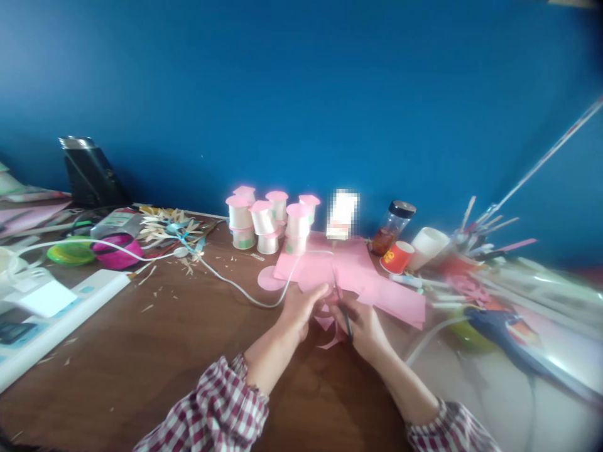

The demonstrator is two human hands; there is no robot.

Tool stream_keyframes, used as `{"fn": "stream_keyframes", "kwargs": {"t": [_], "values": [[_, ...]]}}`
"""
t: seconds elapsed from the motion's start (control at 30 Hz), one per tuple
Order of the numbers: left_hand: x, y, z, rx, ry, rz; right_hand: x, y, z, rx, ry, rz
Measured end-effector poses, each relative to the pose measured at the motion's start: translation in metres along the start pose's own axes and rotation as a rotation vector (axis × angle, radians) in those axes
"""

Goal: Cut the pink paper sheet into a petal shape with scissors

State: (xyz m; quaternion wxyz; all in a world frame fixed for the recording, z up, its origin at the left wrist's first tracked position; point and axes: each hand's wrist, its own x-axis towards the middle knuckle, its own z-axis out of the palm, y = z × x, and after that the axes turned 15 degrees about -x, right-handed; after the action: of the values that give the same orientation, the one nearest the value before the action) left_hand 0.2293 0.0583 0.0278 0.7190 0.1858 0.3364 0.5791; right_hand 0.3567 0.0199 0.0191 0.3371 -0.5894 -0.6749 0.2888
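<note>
Over the brown table (155,364), my left hand (298,312) is closed on a small piece of pink paper, largely hidden by the fingers. Close beside it, my right hand (367,329) grips a pair of scissors (348,323) with dark handles, the blades pointing away from me at the paper. Curled pink paper scraps (335,341) show just below and between both hands. Behind them lie larger pink paper sheets (351,257) and a rounded pink piece (269,279). Several white paper cups (240,218), stacked in pairs with pink paper tops, stand near the wall.
A white cable (235,290) runs across the table from a power strip (106,289). To the right stand a dark-lidded jar (393,227), a red cup (397,258) and a blurred glue gun (513,336). Wood shavings (172,226) and a black flask (92,172) are at left.
</note>
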Motion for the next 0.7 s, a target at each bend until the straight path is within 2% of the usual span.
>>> {"fn": "stream_keyframes", "kwargs": {"t": [0.27,0.53,0.7], "values": [[0.0029,0.0037,-0.0010,0.074,0.040,-0.011,0.0009,-0.0012,0.0009,0.042,-0.026,0.025],[0.0045,0.0057,-0.0033,0.150,-0.041,-0.012,0.0013,0.0036,-0.0065,0.140,-0.097,-0.013],[0.0062,0.0045,-0.0072,0.151,-0.067,-0.024,0.0019,0.0044,-0.0084,0.152,-0.088,-0.020]]}}
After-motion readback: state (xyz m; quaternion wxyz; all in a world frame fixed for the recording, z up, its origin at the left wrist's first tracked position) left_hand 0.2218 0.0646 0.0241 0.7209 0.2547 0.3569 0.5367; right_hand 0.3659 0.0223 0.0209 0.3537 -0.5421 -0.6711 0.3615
